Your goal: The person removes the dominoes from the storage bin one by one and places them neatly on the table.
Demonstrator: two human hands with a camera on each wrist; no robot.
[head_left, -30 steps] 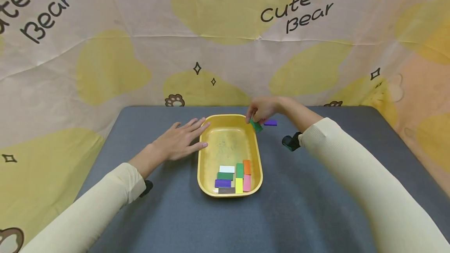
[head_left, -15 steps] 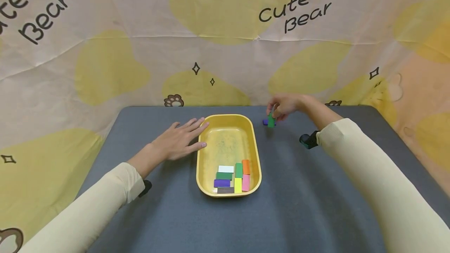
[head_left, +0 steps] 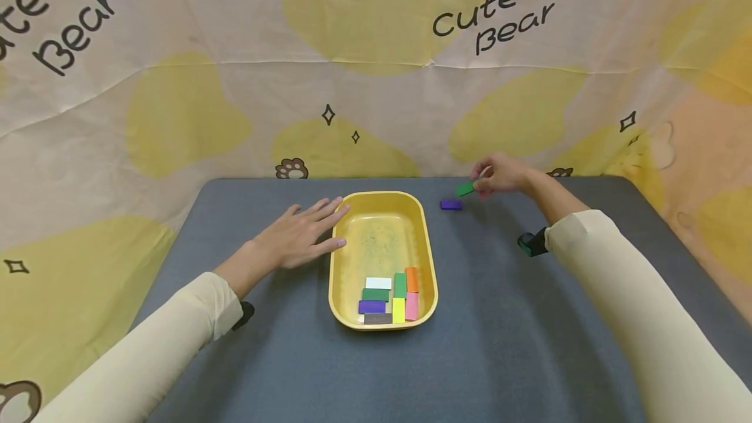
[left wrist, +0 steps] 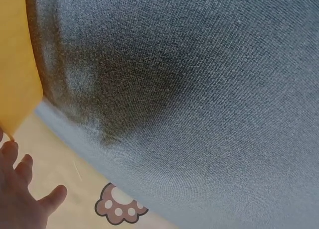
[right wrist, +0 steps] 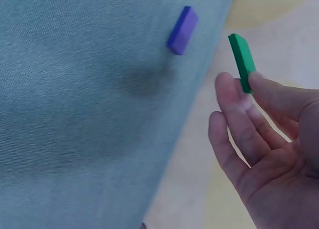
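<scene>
Near the table's far edge my right hand (head_left: 502, 173) pinches a green block (right wrist: 242, 62) by one end between thumb and fingers. The flat, oblong piece points away from the fingertips, held above the table. A purple block (head_left: 451, 205) lies on the cloth just left of and in front of that hand. My left hand (head_left: 302, 234) has its fingers spread, with the fingertips at the left rim of a yellow tray (head_left: 333, 279). Inside the tray's near end lie several flat blocks: a white one (head_left: 378, 283), an orange one (head_left: 412, 279), a pink one (head_left: 412, 306) and others.
A dark blue-grey cloth covers the table (head_left: 282, 358). Right behind its far edge hangs a patterned curtain (head_left: 376, 116) with yellow patches and lettering. The tray's raised walls surround the blocks in it.
My right hand has moved right, away from the tray's far right corner, past the purple block, carrying the green block and turning it. The left hand and the tray stay in place.
</scene>
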